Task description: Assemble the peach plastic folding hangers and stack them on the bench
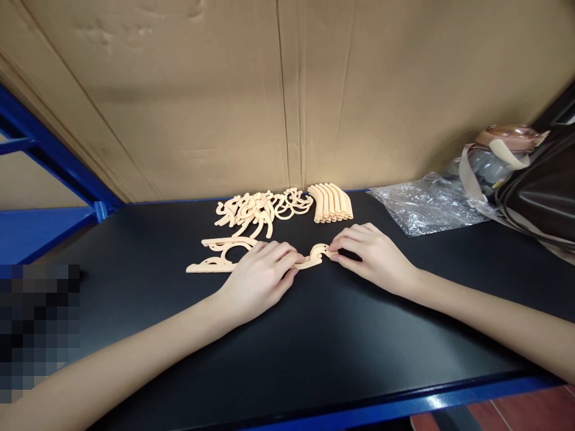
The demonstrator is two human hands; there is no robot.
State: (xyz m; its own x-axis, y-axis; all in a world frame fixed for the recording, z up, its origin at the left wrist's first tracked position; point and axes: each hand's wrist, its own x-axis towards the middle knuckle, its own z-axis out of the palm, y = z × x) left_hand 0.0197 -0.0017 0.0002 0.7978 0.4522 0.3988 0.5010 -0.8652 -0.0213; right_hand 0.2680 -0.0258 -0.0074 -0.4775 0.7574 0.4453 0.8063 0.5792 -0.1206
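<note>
Low over the black tabletop, my left hand (265, 272) is closed, its fingertips pinching one end of a beige S-curved plastic piece (314, 256) that looks like a hanger hook. The other end is between the thumb and fingers of my right hand (372, 254). Partly under my left hand lies a beige frame (214, 265) with straight arms and a curved middle, perhaps a folding hanger; its right part is hidden. Beyond the hands rest a loose heap of curved beige parts (251, 206), several hook-shaped parts (294, 202) and a neat stack of bent beige arms (330, 203).
A crumpled clear plastic bag (426, 203) lies at the back right. Beside it are a clear bottle with a strap (487, 161) and a dark bag (539, 185). Cardboard (202, 108) stands behind the black table (314, 347), with a blue metal frame (58, 161) at left.
</note>
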